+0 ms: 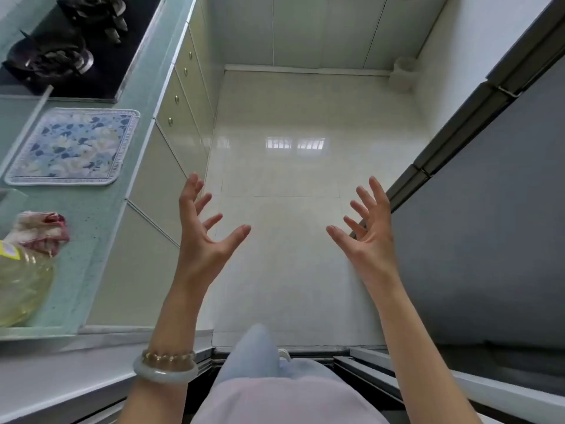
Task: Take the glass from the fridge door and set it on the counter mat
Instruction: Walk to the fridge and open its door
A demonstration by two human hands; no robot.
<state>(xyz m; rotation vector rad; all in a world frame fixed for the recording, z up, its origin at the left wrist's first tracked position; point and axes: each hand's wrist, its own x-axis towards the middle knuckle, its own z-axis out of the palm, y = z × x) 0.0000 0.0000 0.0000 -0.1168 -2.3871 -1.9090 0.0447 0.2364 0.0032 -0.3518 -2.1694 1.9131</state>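
My left hand [203, 232] and my right hand [368, 232] are raised side by side over the floor, palms facing each other, fingers spread, nothing in either. A floral blue and white mat [73, 146] lies on the pale green counter [91, 228] at the left, with nothing on it. The dark grey fridge [489, 215] fills the right side, its doors closed. No glass is in view.
A black gas hob [70, 47] sits beyond the mat. A bottle of yellow oil [21, 286] and a crumpled cloth [39, 231] lie on the near counter. Cream cabinet drawers [183, 99] line the left. Glossy floor tiles [290, 166] run ahead to a wall.
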